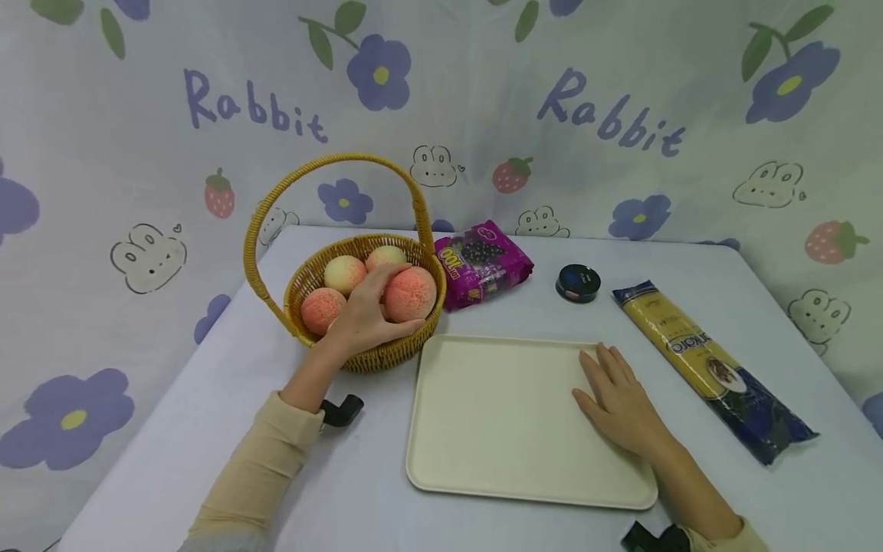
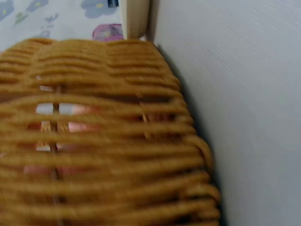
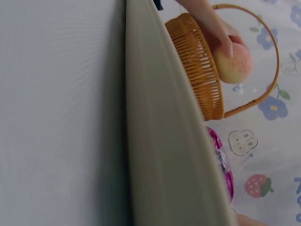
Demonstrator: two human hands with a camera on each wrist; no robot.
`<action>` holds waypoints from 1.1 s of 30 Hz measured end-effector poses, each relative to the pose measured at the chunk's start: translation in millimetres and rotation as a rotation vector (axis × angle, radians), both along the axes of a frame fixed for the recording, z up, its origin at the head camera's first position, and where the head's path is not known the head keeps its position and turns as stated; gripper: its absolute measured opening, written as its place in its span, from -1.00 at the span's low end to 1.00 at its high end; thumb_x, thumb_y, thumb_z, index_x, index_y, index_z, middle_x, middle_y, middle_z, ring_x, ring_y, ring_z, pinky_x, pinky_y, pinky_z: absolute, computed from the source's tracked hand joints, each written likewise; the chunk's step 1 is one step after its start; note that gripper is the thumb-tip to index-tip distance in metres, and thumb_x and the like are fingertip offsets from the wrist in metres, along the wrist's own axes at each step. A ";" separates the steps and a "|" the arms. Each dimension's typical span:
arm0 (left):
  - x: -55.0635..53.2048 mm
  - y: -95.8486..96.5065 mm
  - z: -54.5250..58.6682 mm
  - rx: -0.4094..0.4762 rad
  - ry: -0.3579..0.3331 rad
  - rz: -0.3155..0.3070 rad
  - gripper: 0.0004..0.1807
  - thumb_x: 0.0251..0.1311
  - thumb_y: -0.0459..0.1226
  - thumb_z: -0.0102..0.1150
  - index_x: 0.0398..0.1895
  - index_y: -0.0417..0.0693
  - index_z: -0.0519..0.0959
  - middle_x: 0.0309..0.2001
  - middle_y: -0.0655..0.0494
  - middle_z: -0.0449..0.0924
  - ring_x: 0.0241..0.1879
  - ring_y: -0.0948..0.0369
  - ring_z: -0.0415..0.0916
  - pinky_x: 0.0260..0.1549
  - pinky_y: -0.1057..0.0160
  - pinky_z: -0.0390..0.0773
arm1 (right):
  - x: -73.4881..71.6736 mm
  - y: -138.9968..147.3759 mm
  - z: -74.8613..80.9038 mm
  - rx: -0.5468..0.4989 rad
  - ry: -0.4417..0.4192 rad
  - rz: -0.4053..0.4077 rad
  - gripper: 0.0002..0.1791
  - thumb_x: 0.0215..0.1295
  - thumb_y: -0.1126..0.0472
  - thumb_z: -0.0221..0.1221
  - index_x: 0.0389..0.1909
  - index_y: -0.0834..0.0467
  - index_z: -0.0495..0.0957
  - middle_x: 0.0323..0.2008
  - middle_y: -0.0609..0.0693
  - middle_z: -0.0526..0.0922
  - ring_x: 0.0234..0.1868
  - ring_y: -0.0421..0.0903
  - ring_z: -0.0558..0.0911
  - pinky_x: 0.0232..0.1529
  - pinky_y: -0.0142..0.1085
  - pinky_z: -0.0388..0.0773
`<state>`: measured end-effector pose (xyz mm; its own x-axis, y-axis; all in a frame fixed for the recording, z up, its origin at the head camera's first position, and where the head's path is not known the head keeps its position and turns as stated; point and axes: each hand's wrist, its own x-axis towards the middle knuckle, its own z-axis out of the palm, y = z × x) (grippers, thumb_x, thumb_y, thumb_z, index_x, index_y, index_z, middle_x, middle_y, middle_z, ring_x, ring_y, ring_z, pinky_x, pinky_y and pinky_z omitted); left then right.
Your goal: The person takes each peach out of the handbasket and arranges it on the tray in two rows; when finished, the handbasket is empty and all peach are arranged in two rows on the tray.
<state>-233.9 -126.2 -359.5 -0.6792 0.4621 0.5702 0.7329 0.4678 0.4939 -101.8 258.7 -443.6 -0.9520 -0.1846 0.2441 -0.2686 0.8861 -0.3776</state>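
Observation:
My left hand [image 1: 366, 318] grips a pink peach [image 1: 411, 294], thumb below and fingers over the top, at the right side of a woven basket [image 1: 389, 356]. In the right wrist view, that peach [image 3: 236, 67] shows above the basket's rim. Several other peaches [image 1: 323, 310] lie in the basket. Its weave [image 2: 108, 155] fills much of the left wrist view and hides the hand there. My right hand [image 1: 621, 402] rests with extended fingers on the right part of a cream tray [image 1: 500, 422], holding nothing.
A purple packet with grapes printed on it [image 1: 483, 264] lies right of the basket, and a round black tin [image 1: 578, 283] stands beyond the tray. On the right lies a long yellow-and-blue packet [image 1: 710, 368]. The basket's tall handle [image 1: 338, 159] arches over it.

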 end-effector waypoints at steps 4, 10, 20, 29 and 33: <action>0.6 7.3 6.5 -0.049 0.050 0.005 -0.14 -0.29 -0.05 0.46 0.18 -0.06 0.31 0.08 0.09 0.38 0.04 0.20 0.37 -0.03 0.17 0.44 | 0.0 -1.3 1.6 0.002 0.011 0.000 -0.36 0.27 0.02 0.08 0.26 0.30 0.22 0.29 0.41 0.07 0.32 0.34 -0.05 0.15 0.26 -0.01; 7.9 23.3 17.7 -0.058 0.040 -0.015 -0.13 -0.35 -0.12 0.50 0.13 -0.08 0.29 0.04 0.07 0.37 -0.01 0.21 0.38 -0.06 0.18 0.45 | 2.1 1.0 2.0 0.017 0.004 0.006 -0.35 0.28 0.01 0.05 0.28 0.30 0.20 0.30 0.39 0.05 0.33 0.32 -0.07 0.16 0.25 -0.02; 14.0 52.2 24.2 -0.060 0.045 -0.125 -0.13 -0.32 -0.08 0.48 0.12 -0.12 0.27 0.04 0.05 0.34 0.00 0.19 0.33 -0.06 0.20 0.45 | 1.6 -0.3 1.3 0.006 0.017 0.005 -0.35 0.27 0.01 0.07 0.26 0.31 0.22 0.29 0.41 0.06 0.32 0.33 -0.06 0.16 0.25 -0.02; 19.4 84.2 21.3 -0.102 0.030 -0.215 -0.13 -0.34 -0.09 0.48 0.11 -0.14 0.26 0.02 0.02 0.34 -0.01 0.21 0.34 -0.05 0.26 0.44 | 0.3 -1.2 3.4 0.008 -0.010 0.006 -0.35 0.29 0.00 0.05 0.27 0.30 0.21 0.30 0.40 0.05 0.33 0.31 -0.07 0.18 0.23 -0.03; 22.7 100.3 18.2 -0.172 -0.017 -0.230 -0.14 -0.26 -0.02 0.44 0.15 -0.08 0.24 0.05 0.06 0.33 0.01 0.23 0.34 -0.04 0.29 0.43 | 2.2 0.3 3.7 0.016 -0.022 -0.002 -0.34 0.29 -0.01 0.05 0.28 0.30 0.20 0.30 0.39 0.05 0.34 0.30 -0.08 0.18 0.23 -0.03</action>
<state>-211.2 -25.9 -341.4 -0.5546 0.6938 0.4595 0.8215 0.3685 0.4350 -99.5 259.0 -439.9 -0.9574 -0.1862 0.2206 -0.2587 0.8926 -0.3694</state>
